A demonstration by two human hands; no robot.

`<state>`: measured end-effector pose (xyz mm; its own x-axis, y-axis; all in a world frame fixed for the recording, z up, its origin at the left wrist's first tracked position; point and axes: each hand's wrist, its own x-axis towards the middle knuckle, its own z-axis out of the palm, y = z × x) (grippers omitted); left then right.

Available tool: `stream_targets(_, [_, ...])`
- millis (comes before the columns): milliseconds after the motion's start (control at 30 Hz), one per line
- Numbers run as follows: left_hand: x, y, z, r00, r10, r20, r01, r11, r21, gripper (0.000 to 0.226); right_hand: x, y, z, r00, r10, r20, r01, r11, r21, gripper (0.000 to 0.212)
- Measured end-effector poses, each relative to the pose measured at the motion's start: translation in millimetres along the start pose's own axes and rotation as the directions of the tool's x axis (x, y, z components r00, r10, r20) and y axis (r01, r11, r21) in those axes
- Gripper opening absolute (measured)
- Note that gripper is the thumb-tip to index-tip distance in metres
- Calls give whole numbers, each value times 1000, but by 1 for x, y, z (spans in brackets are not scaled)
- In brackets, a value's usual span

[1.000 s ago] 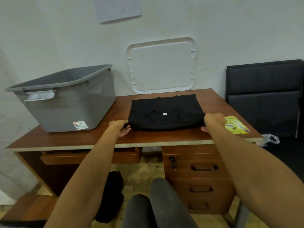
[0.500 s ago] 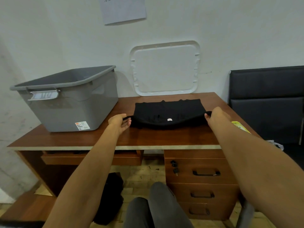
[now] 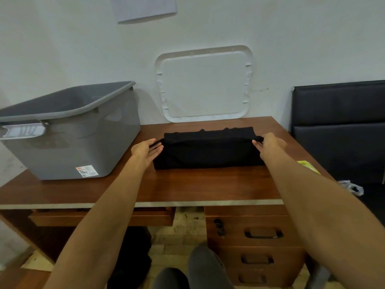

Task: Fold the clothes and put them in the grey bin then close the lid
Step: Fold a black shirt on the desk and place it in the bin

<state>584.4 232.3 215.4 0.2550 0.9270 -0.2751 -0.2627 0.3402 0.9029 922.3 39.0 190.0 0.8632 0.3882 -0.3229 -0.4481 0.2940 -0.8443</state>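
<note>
Left grip (image 3: 146,150) and right grip (image 3: 268,143) each pinch one end of a raised fold in the black shirt (image 3: 208,155) on the bench (image 3: 208,184); the open grey bin (image 3: 83,138) stands left, the white lid (image 3: 204,86) leaning on the wall behind.

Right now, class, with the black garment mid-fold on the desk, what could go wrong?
The left grip and right grip pinch only the ends of the black garment, so its middle may sag and fold unevenly. The white lid leans on the wall just behind; a push could topple it.
</note>
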Motion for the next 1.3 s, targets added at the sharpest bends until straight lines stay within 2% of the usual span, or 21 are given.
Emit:
stream_targets(33, [6,0,2,1000,13,8,-13,1000,4,24,3,0,3,996,19,-88,-19,1000,2,23])
stream_targets(100, [14,0,5,999,23,35,-23,1000,6,25,7,2,6,989,33,-143,-33,999,3,19])
stream_targets(200, [31,-1,12,999,26,38,-25,1000,-12,25,7,-1,14,993,14,-117,-10,999,41,25])
stream_targets(333, [56,-3,19,997,46,69,-44,998,-35,32,20,-10,24,994,17,-105,-9,997,74,17])
stream_targets(433, [73,-3,24,991,72,109,-74,997,17,45,41,-15,34,995,58,-82,-55,998,35,27])
stream_targets(500, [87,-3,27,993,90,80,-95,994,62,46,60,-15,41,993,58,-105,-61,998,-18,30])
stream_targets(567, [100,-2,32,994,109,24,-111,992,66,37,75,-12,49,995,7,-98,-19,992,-123,31])
stream_targets(667, [117,-2,41,989,134,-54,-133,991,25,36,96,-6,60,997,-76,-23,67,960,-271,28])
stream_targets(800, [141,-1,53,982,168,-82,-165,985,40,40,128,-2,67,989,-145,10,135,897,-421,22])
stream_targets(867, [154,-2,58,982,170,-83,-166,985,55,33,144,-2,71,985,-174,-25,142,870,-471,24])
stream_targets(1000, [182,-10,72,985,144,-99,-141,989,42,27,166,-4,78,960,-269,-82,166,777,-608,19])
stream_targets(1100, [202,-22,81,985,121,-125,-120,993,12,31,178,2,80,936,-345,-75,195,683,-704,21])
stream_targets(1167, [212,-32,85,982,108,-152,-102,994,45,37,182,8,79,940,-339,-50,183,622,-761,25])
stream_targets(1233, [221,-42,89,971,132,-200,-100,981,166,47,186,17,75,945,-327,13,191,518,-834,40])
stream_targets(1267, [222,-47,91,958,189,-215,-126,953,274,51,185,22,73,932,-358,64,226,432,-873,45])
stream_targets(1300, [220,-52,92,937,286,-201,-177,884,432,51,181,25,72,904,-408,131,284,343,-895,44])
